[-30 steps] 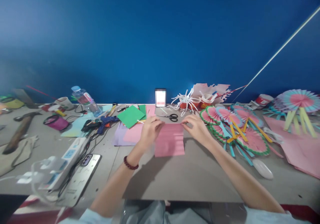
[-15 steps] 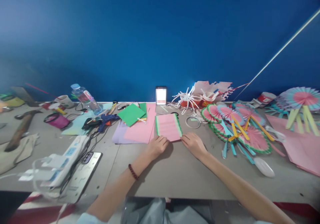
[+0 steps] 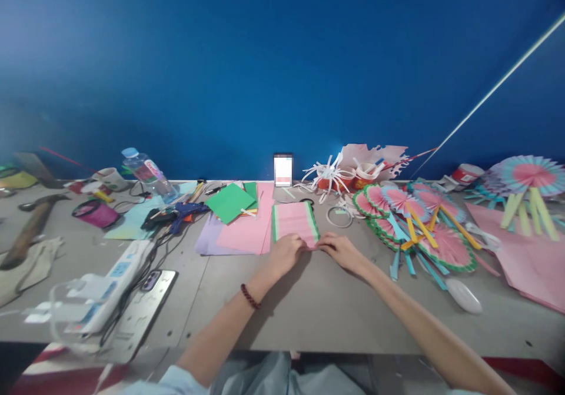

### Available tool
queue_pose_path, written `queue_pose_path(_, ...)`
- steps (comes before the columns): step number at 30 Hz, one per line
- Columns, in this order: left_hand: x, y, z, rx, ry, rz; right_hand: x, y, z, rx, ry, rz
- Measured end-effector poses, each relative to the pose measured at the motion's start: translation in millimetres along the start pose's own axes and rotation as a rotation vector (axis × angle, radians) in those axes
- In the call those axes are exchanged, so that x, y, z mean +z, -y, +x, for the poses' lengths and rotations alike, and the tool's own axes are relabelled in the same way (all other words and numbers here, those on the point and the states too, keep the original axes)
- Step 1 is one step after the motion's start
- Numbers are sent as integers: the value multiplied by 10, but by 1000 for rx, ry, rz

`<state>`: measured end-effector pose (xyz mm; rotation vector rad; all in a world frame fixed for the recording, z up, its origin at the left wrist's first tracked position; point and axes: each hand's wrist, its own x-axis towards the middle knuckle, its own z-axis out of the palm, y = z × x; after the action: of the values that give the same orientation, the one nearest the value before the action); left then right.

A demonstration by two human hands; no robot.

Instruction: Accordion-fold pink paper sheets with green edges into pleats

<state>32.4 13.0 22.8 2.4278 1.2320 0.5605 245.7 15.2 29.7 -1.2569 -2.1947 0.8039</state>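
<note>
A creased pink paper sheet (image 3: 295,221) with green side borders lies flat on the grey table (image 3: 309,306). My left hand (image 3: 285,252) and my right hand (image 3: 339,249) rest side by side on its near edge, fingers curled and pinching the paper. A dark red bead bracelet (image 3: 250,296) circles my left wrist.
Flat pink, purple and green sheets (image 3: 238,221) lie left of the folded paper, scissors handles and a tape ring (image 3: 339,216) behind it. Finished paper fans (image 3: 419,224) spread at the right. A phone (image 3: 283,170) leans on the blue wall. A power strip (image 3: 110,277), cables, bottle (image 3: 148,174) and hammer (image 3: 30,230) crowd the left.
The pink sheet was flipped away from me, showing its green borders. My hands moved from its far edge to its near edge and closed toward each other.
</note>
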Motion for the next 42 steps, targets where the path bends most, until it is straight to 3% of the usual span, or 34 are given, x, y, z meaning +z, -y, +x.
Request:
queue_pose_path(5,46,137,55,-53,-41,-159,-85,12,127,144,21,43)
queue_pose_path(11,87,208,66,-17,-22,-57,-87,-3,206,236,6,69)
queue_pose_path(19,29,211,104,44,57,25,-101,25,230,282,31,47)
queue_pose_path(34,-92,198,169,-138,139,-109,-121,38,325,365,120,-59)
queue_pose_path(42,-149,204,215,-183,185,-178,-146,43,297,331,126,-73)
